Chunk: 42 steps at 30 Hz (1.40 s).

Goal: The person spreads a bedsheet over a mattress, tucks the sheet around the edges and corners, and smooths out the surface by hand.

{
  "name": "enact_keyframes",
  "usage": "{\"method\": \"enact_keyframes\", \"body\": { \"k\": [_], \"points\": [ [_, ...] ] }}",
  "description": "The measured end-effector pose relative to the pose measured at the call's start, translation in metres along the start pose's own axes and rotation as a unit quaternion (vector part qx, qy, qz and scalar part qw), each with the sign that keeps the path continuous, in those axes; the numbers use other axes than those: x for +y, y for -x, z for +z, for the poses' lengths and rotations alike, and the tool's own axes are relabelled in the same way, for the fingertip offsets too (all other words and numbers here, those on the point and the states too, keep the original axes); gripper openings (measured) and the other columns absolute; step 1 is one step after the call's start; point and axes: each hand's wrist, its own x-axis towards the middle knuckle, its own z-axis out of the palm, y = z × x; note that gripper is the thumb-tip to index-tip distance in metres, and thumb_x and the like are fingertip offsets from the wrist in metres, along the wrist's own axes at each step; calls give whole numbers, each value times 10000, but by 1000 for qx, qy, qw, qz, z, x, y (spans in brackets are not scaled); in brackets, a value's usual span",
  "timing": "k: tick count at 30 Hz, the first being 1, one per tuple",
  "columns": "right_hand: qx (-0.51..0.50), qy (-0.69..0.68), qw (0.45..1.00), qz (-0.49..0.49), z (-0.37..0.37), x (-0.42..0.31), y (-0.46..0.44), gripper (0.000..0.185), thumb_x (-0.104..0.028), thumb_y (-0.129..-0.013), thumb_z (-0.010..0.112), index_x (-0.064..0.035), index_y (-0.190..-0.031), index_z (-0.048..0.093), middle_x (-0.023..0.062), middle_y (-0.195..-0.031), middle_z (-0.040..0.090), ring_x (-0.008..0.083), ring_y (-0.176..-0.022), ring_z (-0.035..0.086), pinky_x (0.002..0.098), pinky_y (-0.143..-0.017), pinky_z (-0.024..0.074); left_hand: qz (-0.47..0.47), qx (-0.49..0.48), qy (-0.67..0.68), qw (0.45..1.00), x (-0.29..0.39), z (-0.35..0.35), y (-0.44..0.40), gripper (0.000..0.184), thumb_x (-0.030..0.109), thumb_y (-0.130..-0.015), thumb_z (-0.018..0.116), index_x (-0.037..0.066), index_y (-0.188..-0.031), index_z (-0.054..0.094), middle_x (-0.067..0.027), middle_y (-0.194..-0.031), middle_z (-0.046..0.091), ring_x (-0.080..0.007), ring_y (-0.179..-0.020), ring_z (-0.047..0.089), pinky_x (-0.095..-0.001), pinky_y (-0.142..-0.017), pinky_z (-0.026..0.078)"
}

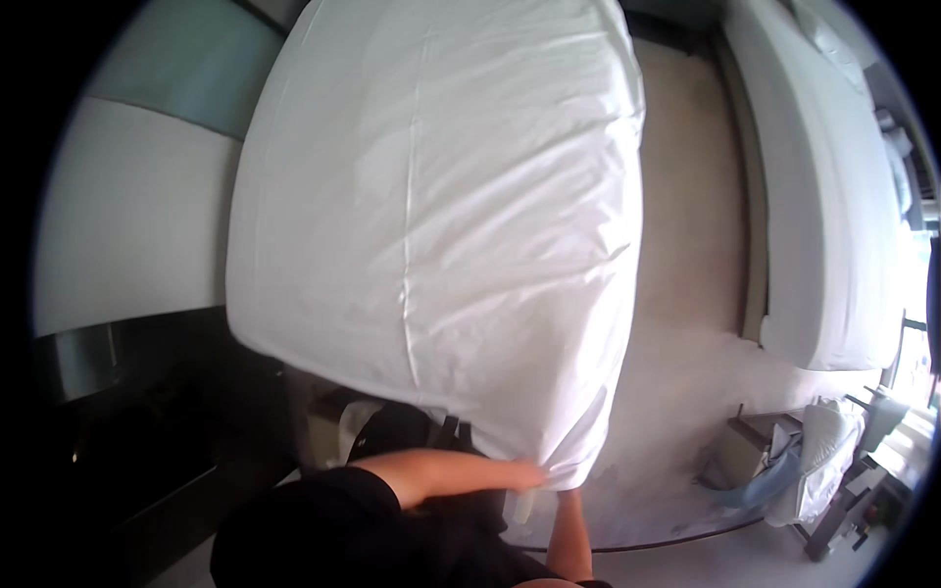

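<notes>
A white bed sheet point(490, 245) covers the mattress in the middle of the view, with creases fanning across its right half and one long fold line down it. At the near right corner, my left hand point(529, 476) is closed on the sheet's hanging edge; its fingers are slightly blurred. My right hand point(569, 498) reaches up from below at the same corner. Its wrist shows, but the fingers are hidden behind the cloth, so I cannot make out their grip. The sheet is drawn down to a narrow point between both hands.
A second bed point(833, 216) with white covering stands at the right, across a strip of pale floor point(686, 216). A grey-brown box-like stool point(760, 436) and white bundled cloth point(818, 456) are at the lower right. A white panel point(137, 216) and dark furniture point(147, 421) lie left.
</notes>
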Motion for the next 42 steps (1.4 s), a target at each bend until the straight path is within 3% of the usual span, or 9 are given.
{"method": "enact_keyframes", "body": {
  "k": [2, 5, 11, 21, 24, 26, 28, 35, 42],
  "points": [
    [166, 258, 940, 151, -27, 16, 45, 424, -407, -820, 465, -88, -1098, 497, 92, -834, 532, 209, -632, 475, 339, -519, 394, -9, -47, 35, 998, -7, -29, 34, 307, 204, -678, 579, 100, -966, 600, -160, -915, 602, -292, -838, 590, -395, -696, 475],
    [303, 615, 638, 352, -130, 44, 75, 143, -138, -786, 475, -41, -875, 530, 78, -688, 555, 209, -527, 525, 350, -447, 421, -117, 129, 191, 966, -65, 12, 27, 340, 214, -699, 567, 106, -1020, 597, -147, -958, 604, -285, -863, 585, -365, -756, 464],
    [171, 431, 880, 105, 3, 46, 67, 309, -273, -826, 536, -48, -1037, 517, 87, -884, 591, 202, -772, 585, 359, -648, 486, -229, 446, 350, 791, -235, -37, 159, 257, 292, -762, 540, 80, -871, 637, -128, -839, 633, -248, -810, 605, -357, -725, 466],
    [92, 582, 750, -301, 182, 14, 91, 193, -59, -764, 522, 24, -934, 559, 108, -809, 621, 159, -726, 592, 269, -659, 475, -422, 347, 226, 806, -392, 96, 320, 242, 221, -702, 501, 31, -785, 626, -153, -815, 620, -323, -754, 592, -415, -670, 458],
    [186, 565, 739, -318, 138, 7, 83, 179, -47, -738, 524, 4, -903, 573, 107, -807, 622, 173, -739, 599, 281, -671, 475, -401, 366, 327, 773, -365, 132, 304, 220, 211, -736, 509, 32, -647, 602, -115, -640, 595, -212, -587, 577, -340, -542, 460],
    [240, 567, 729, -298, 114, -3, 88, 170, -77, -726, 528, -17, -868, 601, 115, -789, 628, 199, -742, 607, 306, -682, 476, -234, 164, -191, 939, -298, 119, 309, 198, 199, -748, 526, 29, -679, 599, -92, -671, 598, -191, -620, 574, -327, -548, 461],
    [292, 607, 697, -247, 116, -23, 104, 174, -111, -728, 528, -29, -854, 615, 126, -783, 629, 223, -747, 609, 324, -689, 474, -388, 290, 521, 703, -313, 155, 263, 219, 227, -744, 558, 15, -748, 610, -67, -721, 605, -206, -677, 581, -332, -571, 470],
    [250, 687, 657, -185, 23, -128, 42, 227, -202, -750, 531, -35, -875, 621, 144, -789, 628, 251, -733, 611, 349, -665, 478, -301, 458, 340, 764, -207, 66, 162, 280, 264, -731, 539, 22, -833, 638, -119, -746, 634, -204, -695, 604, -322, -641, 465],
    [155, 616, 772, 21, -90, -342, -20, 236, -155, -771, 483, -47, -957, 580, 57, -761, 601, 151, -627, 580, 277, -500, 461, -353, 525, 514, 579, -81, 27, 47, 201, 154, -743, 552, 42, -903, 598, -92, -720, 606, -192, -628, 573, -310, -567, 461]
  ]
}}
